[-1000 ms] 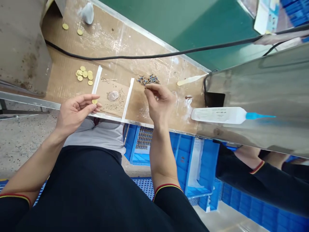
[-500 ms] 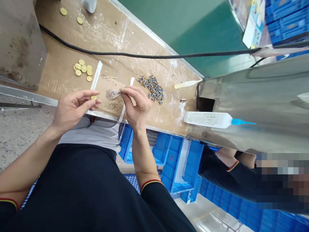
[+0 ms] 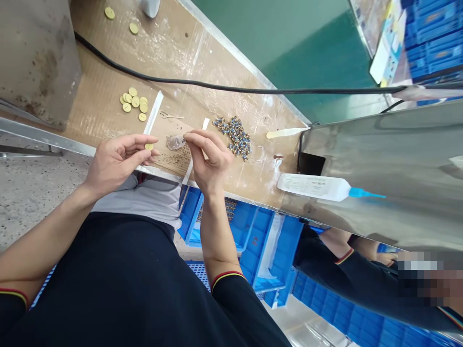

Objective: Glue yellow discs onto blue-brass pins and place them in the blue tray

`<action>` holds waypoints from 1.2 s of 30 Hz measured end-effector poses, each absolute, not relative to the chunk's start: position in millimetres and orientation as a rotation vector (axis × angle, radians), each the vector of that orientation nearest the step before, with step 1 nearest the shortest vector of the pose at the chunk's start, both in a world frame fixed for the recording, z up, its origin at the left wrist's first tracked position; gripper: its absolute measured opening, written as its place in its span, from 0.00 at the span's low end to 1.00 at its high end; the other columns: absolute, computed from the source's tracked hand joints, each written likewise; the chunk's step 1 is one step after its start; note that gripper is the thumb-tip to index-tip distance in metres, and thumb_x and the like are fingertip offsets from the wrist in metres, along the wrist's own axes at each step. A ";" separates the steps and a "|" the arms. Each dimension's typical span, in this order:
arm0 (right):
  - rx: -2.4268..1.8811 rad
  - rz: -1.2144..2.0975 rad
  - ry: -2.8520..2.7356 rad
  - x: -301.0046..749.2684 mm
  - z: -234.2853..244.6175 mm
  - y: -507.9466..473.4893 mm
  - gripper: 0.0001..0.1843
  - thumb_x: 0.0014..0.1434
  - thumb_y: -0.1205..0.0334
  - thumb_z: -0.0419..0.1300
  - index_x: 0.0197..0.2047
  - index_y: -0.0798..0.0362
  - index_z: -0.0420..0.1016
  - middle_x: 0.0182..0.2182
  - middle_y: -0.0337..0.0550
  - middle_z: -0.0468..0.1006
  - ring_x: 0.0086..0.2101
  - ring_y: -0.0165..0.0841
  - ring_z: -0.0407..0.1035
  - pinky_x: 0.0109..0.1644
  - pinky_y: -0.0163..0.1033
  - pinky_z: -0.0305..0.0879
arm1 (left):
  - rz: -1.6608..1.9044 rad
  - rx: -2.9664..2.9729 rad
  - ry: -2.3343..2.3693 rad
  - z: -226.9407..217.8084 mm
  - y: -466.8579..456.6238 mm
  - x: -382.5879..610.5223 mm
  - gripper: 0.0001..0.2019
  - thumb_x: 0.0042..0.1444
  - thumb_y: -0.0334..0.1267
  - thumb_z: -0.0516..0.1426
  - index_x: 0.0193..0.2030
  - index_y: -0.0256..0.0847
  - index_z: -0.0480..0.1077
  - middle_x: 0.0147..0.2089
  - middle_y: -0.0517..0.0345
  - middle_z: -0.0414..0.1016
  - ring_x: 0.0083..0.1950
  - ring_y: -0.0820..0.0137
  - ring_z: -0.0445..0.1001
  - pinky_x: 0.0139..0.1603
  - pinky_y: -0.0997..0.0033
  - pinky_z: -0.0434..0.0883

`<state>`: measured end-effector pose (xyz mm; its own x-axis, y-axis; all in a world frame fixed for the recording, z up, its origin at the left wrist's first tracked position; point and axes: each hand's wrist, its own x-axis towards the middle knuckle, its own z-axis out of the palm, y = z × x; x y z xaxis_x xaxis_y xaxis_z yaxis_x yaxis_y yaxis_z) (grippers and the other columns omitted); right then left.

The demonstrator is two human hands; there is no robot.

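The left hand (image 3: 119,156) is raised just over the near edge of the cardboard-topped workbench (image 3: 249,178), its fingers curled inward. Thumb and forefinger pinch a small brass disc (image 3: 149,146) by its rim. The right hand (image 3: 210,161) is bent at the wrist, with its thumb and first fingers closed on a thin pointed item (image 3: 184,140), too small to tell exactly. The tip of that item touches a clear, glassy blob (image 3: 175,142) on a cardboard pad (image 3: 173,161) flecked with dark specks.

Farther along the bench lie a loose cluster of brass discs (image 3: 133,102), a heap of small blue-and-gold fittings (image 3: 233,138), two white strips (image 3: 153,113) and a wooden stick (image 3: 285,133). A black cable (image 3: 231,87) runs across the bench, which ends against a dented steel panel (image 3: 383,164) with a white squeeze bottle (image 3: 313,187) with a blue nozzle in front of it. Below the bench are blue plastic crates (image 3: 271,250) and a speckled concrete floor (image 3: 36,207). A co-worker's dark sleeve (image 3: 347,279) shows beyond the crates.
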<state>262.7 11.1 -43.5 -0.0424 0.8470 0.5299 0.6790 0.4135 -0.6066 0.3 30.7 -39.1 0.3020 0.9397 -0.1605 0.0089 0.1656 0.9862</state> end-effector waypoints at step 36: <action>-1.420 0.127 -1.696 261.5 -41.2 13.8 0.12 0.84 0.55 0.63 0.53 0.41 0.90 0.47 0.41 0.92 0.51 0.39 0.89 0.62 0.52 0.88 | 0.863 1.186 1.030 -40.9 29.4 -0.5 0.16 0.73 0.44 0.72 0.64 0.45 0.89 0.50 0.50 0.94 0.47 0.62 0.93 0.58 0.62 0.92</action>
<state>261.5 13.8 -41.2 0.0564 0.8314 0.5527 0.7399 0.3369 -0.5823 -0.5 29.4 -40.9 0.3139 0.9337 -0.1720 -0.0058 0.1831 0.9831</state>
